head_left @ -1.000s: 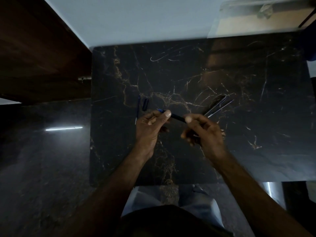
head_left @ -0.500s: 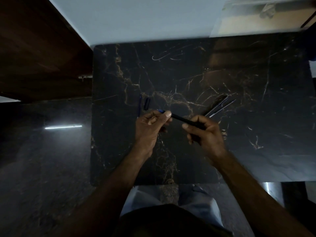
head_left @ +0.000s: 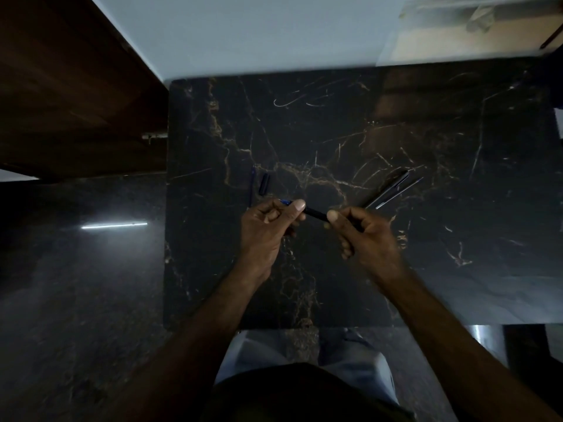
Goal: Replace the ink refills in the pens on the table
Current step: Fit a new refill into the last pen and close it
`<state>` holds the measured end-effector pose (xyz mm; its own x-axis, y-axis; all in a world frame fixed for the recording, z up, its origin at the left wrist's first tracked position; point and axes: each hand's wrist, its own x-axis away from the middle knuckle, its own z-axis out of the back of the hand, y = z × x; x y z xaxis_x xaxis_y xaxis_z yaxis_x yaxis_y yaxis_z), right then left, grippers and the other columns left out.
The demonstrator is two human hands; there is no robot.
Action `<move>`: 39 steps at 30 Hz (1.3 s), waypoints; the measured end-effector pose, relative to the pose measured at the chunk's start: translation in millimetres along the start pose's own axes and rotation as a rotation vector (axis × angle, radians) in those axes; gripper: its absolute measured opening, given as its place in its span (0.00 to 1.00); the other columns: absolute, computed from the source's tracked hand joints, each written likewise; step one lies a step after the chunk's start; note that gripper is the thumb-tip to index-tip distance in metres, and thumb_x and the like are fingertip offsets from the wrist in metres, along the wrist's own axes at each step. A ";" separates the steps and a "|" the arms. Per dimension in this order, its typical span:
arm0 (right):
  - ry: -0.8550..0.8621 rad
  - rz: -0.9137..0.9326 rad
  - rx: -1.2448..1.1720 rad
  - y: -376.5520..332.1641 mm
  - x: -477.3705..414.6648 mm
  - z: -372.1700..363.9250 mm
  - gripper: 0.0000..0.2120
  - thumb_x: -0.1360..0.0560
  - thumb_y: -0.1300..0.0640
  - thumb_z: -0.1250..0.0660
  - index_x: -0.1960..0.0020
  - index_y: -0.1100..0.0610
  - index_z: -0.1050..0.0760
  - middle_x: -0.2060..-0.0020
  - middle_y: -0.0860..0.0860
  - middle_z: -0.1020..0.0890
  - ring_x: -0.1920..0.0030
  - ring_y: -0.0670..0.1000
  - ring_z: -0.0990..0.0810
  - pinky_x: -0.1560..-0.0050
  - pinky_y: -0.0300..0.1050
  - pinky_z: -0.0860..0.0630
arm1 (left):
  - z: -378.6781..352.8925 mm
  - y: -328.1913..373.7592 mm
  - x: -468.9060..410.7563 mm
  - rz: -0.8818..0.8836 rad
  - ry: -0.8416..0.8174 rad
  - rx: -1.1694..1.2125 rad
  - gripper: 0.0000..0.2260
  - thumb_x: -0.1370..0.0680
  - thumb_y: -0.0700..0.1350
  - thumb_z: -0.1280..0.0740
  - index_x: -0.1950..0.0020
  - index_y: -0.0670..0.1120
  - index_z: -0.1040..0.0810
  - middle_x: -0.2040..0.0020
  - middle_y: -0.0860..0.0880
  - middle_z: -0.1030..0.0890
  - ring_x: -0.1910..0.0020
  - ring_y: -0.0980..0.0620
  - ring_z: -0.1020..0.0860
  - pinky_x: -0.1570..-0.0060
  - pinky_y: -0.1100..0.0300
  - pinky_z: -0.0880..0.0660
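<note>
Both hands are clenched on one dark pen [head_left: 315, 213], held in the air just above the dark marble surface [head_left: 426, 239]. At its blue end the left hand [head_left: 265, 226] pinches the pen between thumb and forefinger, thumbnail turned up toward the camera, the other fingers curled into the palm. Over the pen's opposite end the right hand [head_left: 368, 239] wraps its fingers, thumb tip pressed on the barrel and pointing toward the left hand. Only a short stretch of black barrel shows between the two thumbs, slanting down from left to right. Both forearms come up from the bottom of the view and converge over the middle of the surface, wrists roughly level, backs of the hands facing up.

Just beyond the left hand, a thin blue refill [head_left: 252, 185] lies on the surface, with a short dark cap [head_left: 264, 184] beside it, close but apart. Beyond the right hand, two more slim dark pens or refills [head_left: 393, 190] lie side by side at a slant; in the dim light I cannot tell which they are. Left of the surface stands a dark wooden cabinet [head_left: 76, 92], and a pale wall [head_left: 259, 32] rises behind.
</note>
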<state>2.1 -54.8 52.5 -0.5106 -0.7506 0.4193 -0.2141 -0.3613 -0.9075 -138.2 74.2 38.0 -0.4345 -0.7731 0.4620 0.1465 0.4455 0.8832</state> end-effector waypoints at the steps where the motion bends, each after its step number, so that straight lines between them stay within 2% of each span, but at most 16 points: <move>1: -0.006 -0.013 -0.010 1.4 -0.2 -0.1 0.17 0.21 0.44 0.31 0.55 0.59 0.18 0.74 0.47 0.28 0.74 0.45 0.29 0.73 0.40 0.28 | 0.2 -0.7 0.3 -0.002 -0.005 0.007 0.07 0.23 0.41 0.23 0.58 0.42 0.17 0.64 0.49 0.13 0.64 0.57 0.16 0.66 0.65 0.21; 4: -0.029 -0.048 -0.033 3.4 -1.0 -0.1 0.19 0.20 0.45 0.32 0.57 0.61 0.19 0.75 0.47 0.30 0.75 0.46 0.31 0.74 0.40 0.30 | 1.7 -2.3 0.4 -0.012 -0.028 0.022 0.08 0.22 0.39 0.24 0.60 0.41 0.18 0.64 0.49 0.13 0.66 0.57 0.17 0.67 0.64 0.21; 9: -0.074 -0.160 -0.166 0.2 -2.8 -1.0 0.17 0.21 0.46 0.31 0.62 0.56 0.19 0.78 0.47 0.33 0.78 0.46 0.36 0.77 0.39 0.34 | 6.7 0.3 -2.7 -0.030 -0.114 0.036 0.04 0.22 0.39 0.25 0.55 0.39 0.16 0.63 0.48 0.14 0.64 0.55 0.17 0.67 0.60 0.18; 15: -0.103 -0.230 -0.304 -9.5 0.1 -3.6 0.17 0.21 0.47 0.30 0.62 0.58 0.21 0.78 0.47 0.35 0.79 0.45 0.37 0.77 0.39 0.35 | 10.9 7.4 -10.1 -0.099 -0.214 0.032 0.02 0.20 0.37 0.27 0.52 0.39 0.15 0.63 0.48 0.15 0.63 0.54 0.17 0.64 0.58 0.17; 18: -0.110 -0.268 -0.378 -15.5 3.6 -6.8 0.17 0.21 0.47 0.30 0.61 0.59 0.23 0.78 0.48 0.37 0.79 0.46 0.39 0.76 0.40 0.36 | 10.3 13.5 -13.0 -0.135 -0.252 0.051 0.08 0.21 0.41 0.25 0.51 0.36 0.16 0.62 0.48 0.15 0.62 0.54 0.17 0.63 0.58 0.17; 26: -0.114 -0.289 -0.510 -18.7 4.8 -12.5 0.17 0.20 0.47 0.30 0.61 0.57 0.24 0.78 0.47 0.38 0.79 0.45 0.39 0.75 0.40 0.36 | 8.3 21.3 -18.0 -0.169 -0.275 0.057 0.15 0.21 0.41 0.26 0.46 0.28 0.19 0.61 0.47 0.16 0.60 0.53 0.18 0.62 0.57 0.16; 29: -0.100 -0.283 -0.488 -13.3 5.1 -12.6 0.18 0.19 0.46 0.30 0.62 0.56 0.22 0.77 0.48 0.37 0.78 0.46 0.37 0.74 0.42 0.35 | 8.2 18.0 -19.2 -0.183 -0.264 -0.005 0.11 0.20 0.40 0.25 0.48 0.31 0.17 0.61 0.47 0.15 0.61 0.53 0.17 0.63 0.56 0.16; 32: -0.064 -0.224 -0.430 -10.9 6.7 -13.2 0.17 0.17 0.48 0.31 0.61 0.56 0.18 0.73 0.52 0.30 0.75 0.47 0.32 0.73 0.42 0.31 | 22.6 20.0 -30.8 -0.183 -0.246 -0.009 0.10 0.20 0.52 0.29 0.50 0.48 0.11 0.56 0.46 0.12 0.60 0.51 0.16 0.66 0.55 0.17; 34: -0.041 -0.179 -0.370 -10.9 7.9 -13.4 0.16 0.17 0.49 0.31 0.57 0.58 0.17 0.71 0.52 0.25 0.73 0.47 0.28 0.72 0.42 0.29 | 36.7 17.7 -52.4 -0.203 -0.106 -0.153 0.11 0.18 0.56 0.30 0.49 0.52 0.11 0.54 0.47 0.12 0.60 0.50 0.14 0.65 0.53 0.17; 36: -0.027 -0.148 -0.325 -13.2 9.2 -14.8 0.13 0.18 0.50 0.30 0.54 0.59 0.17 0.69 0.52 0.20 0.70 0.48 0.25 0.71 0.41 0.28 | 50.0 11.4 -78.2 -0.287 0.080 -0.503 0.07 0.20 0.54 0.26 0.47 0.53 0.13 0.55 0.50 0.12 0.59 0.51 0.14 0.60 0.49 0.15; 39: 0.013 -0.106 -0.339 -23.5 13.6 -16.9 0.07 0.23 0.52 0.25 0.53 0.56 0.15 0.64 0.54 0.15 0.68 0.48 0.23 0.71 0.41 0.27 | 55.6 1.8 -106.2 -0.341 0.112 -0.921 0.12 0.23 0.53 0.23 0.44 0.50 0.15 0.51 0.53 0.13 0.53 0.54 0.15 0.49 0.49 0.16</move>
<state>-13.9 -47.1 79.1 -0.4810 -0.7111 0.5128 -0.5295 -0.2306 -0.8164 -141.2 182.2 -14.0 -0.5021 -0.8543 0.1342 0.6844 -0.2976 0.6656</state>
